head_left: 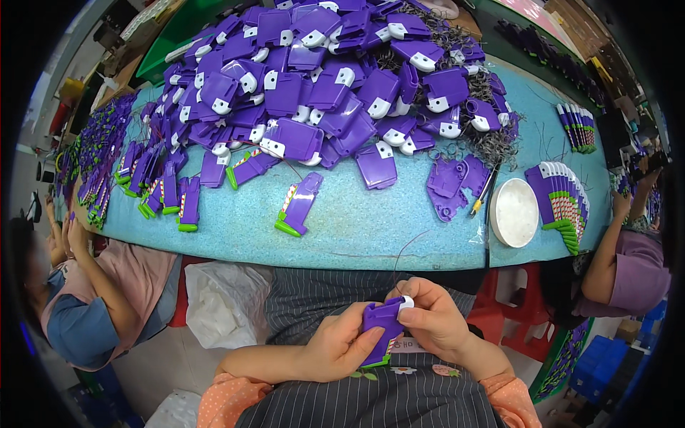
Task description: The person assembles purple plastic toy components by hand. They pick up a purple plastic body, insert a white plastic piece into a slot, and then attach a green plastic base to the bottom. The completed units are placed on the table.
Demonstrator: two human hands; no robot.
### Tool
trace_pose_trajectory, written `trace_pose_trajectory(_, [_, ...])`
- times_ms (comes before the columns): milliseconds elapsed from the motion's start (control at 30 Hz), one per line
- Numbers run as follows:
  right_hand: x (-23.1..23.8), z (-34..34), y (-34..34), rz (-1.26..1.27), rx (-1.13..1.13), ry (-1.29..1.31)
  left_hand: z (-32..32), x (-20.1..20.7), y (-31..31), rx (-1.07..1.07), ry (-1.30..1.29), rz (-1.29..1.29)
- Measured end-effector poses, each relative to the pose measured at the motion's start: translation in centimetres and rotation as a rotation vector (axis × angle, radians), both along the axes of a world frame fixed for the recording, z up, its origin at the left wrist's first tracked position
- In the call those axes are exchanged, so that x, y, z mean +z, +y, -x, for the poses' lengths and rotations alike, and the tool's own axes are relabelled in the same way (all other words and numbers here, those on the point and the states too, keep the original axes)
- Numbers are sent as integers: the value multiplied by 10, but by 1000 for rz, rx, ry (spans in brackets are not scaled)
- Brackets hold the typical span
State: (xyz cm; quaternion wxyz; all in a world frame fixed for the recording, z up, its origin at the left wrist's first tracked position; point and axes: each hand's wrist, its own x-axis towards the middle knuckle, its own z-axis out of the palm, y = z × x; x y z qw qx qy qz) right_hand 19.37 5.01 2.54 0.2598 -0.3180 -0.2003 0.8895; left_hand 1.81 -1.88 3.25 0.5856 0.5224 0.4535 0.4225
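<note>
Close to my body, above my lap, my left hand [335,346] grips a purple plastic wing-shaped part [382,321] with a white corner and a green lower edge. Its thumb lies across the purple face. My right hand [434,317] is closed on the same part at the white corner, thumb and fingers pinching there. A thin dark wire [398,260] rises from near the right fingertips. What the right fingers hold behind the corner is hidden.
A large heap of purple shells with white corners [300,85] covers the far table [371,235]. Nearer lie a loose wing part [300,203], a screwdriver-like tool [479,203], a white bowl [515,212] and a fanned stack of wing parts [560,200]. Co-workers sit at both sides.
</note>
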Motion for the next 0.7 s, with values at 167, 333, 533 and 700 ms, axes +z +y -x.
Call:
trace_pose_trajectory(167, [-3,3,-3,-507,-25,-57,5,0,-2,-24,-2,47])
trace_pose_trajectory(333, [7,0,11,-965,98,-330,23,1,25,-226,2,112])
trace_pose_trajectory(533, [-3,-6,18,-985,55,-434,20,0,46,-160,136,-101])
trace_pose_trajectory(700, [14,-8,17,-862,153,-588,28,3,50,160,-92,-118])
